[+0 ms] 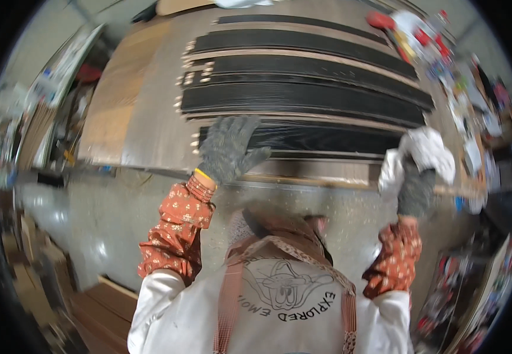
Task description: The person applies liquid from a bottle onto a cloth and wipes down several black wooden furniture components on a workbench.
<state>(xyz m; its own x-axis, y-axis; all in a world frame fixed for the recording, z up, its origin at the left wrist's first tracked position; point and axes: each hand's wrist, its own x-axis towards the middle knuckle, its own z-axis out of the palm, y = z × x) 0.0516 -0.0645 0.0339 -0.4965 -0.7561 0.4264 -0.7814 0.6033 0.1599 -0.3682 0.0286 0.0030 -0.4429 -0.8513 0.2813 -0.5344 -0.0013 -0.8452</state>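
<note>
The nearest black board [327, 139] lies on the table [158, 127] under the spread left hand [227, 150], while the right hand [416, 192] grips a white cloth [428, 154] at its right end; wiping seems in hand, needing even strokes next.

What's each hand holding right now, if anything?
Left hand: open, over the nearest black board.
Right hand: closed, holding a white cloth.

Left hand [227, 147], right hand [416, 192]: dark grey knit gloves [223, 159], left one mottled, yellow edging [205, 175] at wrist. Rust-orange sleeve covers [179, 227], small cream floral print, gathered cuff [199, 188]. White long-sleeved top [164, 310]. Black line-drawn cartoon face [282, 286], curved lettering [288, 312]. Reddish checked straps [227, 312] over shoulders.
</note>
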